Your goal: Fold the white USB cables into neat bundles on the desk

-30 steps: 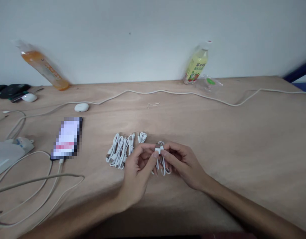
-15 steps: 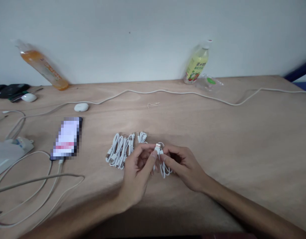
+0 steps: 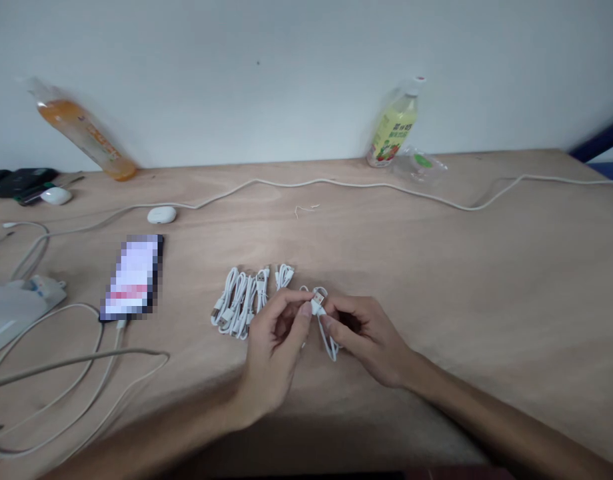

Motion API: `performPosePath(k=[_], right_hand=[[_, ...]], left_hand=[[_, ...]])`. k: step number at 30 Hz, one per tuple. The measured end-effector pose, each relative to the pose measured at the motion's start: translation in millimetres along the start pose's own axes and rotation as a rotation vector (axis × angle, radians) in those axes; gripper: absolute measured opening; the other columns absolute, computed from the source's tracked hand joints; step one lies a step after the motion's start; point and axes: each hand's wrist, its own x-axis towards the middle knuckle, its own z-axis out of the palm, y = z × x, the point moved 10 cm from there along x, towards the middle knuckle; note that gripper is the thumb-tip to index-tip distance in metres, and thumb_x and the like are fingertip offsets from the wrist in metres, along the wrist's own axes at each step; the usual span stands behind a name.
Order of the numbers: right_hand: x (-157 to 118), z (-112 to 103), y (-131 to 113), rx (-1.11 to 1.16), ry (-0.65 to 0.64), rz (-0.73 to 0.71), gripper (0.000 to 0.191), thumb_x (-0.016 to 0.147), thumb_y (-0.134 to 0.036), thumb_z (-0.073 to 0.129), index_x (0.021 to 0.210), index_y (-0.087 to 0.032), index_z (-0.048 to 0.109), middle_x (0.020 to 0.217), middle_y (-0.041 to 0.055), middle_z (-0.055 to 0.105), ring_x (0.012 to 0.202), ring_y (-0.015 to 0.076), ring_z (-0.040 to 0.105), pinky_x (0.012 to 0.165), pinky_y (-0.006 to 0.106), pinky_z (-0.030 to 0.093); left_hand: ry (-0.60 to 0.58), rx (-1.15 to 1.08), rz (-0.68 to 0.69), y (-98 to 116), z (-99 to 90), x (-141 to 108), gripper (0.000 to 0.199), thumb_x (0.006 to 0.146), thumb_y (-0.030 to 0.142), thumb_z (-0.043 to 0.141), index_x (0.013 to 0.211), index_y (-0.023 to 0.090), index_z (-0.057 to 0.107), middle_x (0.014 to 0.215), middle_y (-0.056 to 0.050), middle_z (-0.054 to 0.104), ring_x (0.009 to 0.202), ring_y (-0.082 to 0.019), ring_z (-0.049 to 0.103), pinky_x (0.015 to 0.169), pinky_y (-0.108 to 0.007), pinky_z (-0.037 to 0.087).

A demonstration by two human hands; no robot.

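Gripping a slim, looped white USB cable [image 3: 327,341] in the closed fingers of left hand [image 3: 275,339] and right hand [image 3: 375,339], above the pale wood-grain bench [image 3: 466,280], just beside bundled white cables [image 3: 242,303]. Apparently mid-handling; likely calls for a light, steady pinch near the silver-tipped white plug [image 3: 318,301].

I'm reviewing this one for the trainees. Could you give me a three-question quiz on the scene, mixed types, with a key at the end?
1. True or false: in the picture, the phone lies to the left of the bundled white cables.

2. What do the fingers of the left hand and right hand hold?
A) the orange bottle
B) a white cable with a plug
C) the phone

3. Name the thing just left of the clear plastic wrapper.

Key: 1. true; 2. B; 3. the pale yellow bottle
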Motion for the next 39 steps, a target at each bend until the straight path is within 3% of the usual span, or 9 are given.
performPosePath(k=[6,14,22,33,39], right_hand=[[-1.5,-1.1,1.2,-0.045,0.005,-0.007,0.038,0.108,-0.038,0.06,0.073,-0.024,0.052,0.067,-0.0042,0.05,0.063,0.014,0.043,0.059,0.029,0.034],[-1.3,-0.4,-1.1,-0.069,-0.008,-0.025,0.036,0.108,-0.035,0.058,0.074,-0.024,0.053,0.068,-0.0045,0.052,0.063,0.0138,0.045,0.061,0.029,0.035],[0.0,0.5,-0.2,-0.117,-0.02,-0.006,0.032,0.107,-0.034,0.058,0.077,-0.024,0.05,0.07,-0.005,0.045,0.065,0.0135,0.04,0.061,0.029,0.033],[-0.9,2.1,-3.3,-0.11,-0.045,-0.039,0.03,0.108,-0.031,0.058,0.08,-0.022,0.057,0.071,-0.0053,0.051,0.065,0.0124,0.043,0.061,0.027,0.035],[-0.6,2.4,-2.6,-0.1,-0.04,-0.029,0.029,0.111,-0.031,0.056,0.084,-0.022,0.061,0.075,-0.0038,0.053,0.068,0.0136,0.046,0.063,0.028,0.037]], left_hand=[[-0.014,0.004,-0.01,-2.6,1.0,-0.3,0.012,0.108,0.031,0.071,0.106,0.027,0.082,0.067,0.005,0.055,0.068,-0.016,0.059,0.071,-0.028,0.056],[-0.006,0.001,-0.013,-3.0,1.8,0.2,0.011,0.107,0.029,0.072,0.105,0.025,0.081,0.074,0.004,0.062,0.06,-0.012,0.05,0.061,-0.025,0.049],[-0.071,-0.011,-0.053,-8.6,6.1,0.4,0.01,0.109,0.032,0.07,0.107,0.025,0.078,0.071,0.006,0.055,0.062,-0.012,0.054,0.064,-0.024,0.053],[-0.102,-0.03,-0.087,-10.6,9.3,-0.4,0.007,0.11,0.031,0.069,0.11,0.026,0.075,0.083,0.004,0.068,0.065,-0.011,0.056,0.062,-0.02,0.051],[-0.101,-0.04,-0.099,-10.5,8.9,-2.1,0.011,0.111,0.033,0.069,0.107,0.025,0.076,0.074,0.005,0.058,0.064,-0.013,0.053,0.067,-0.024,0.053]])
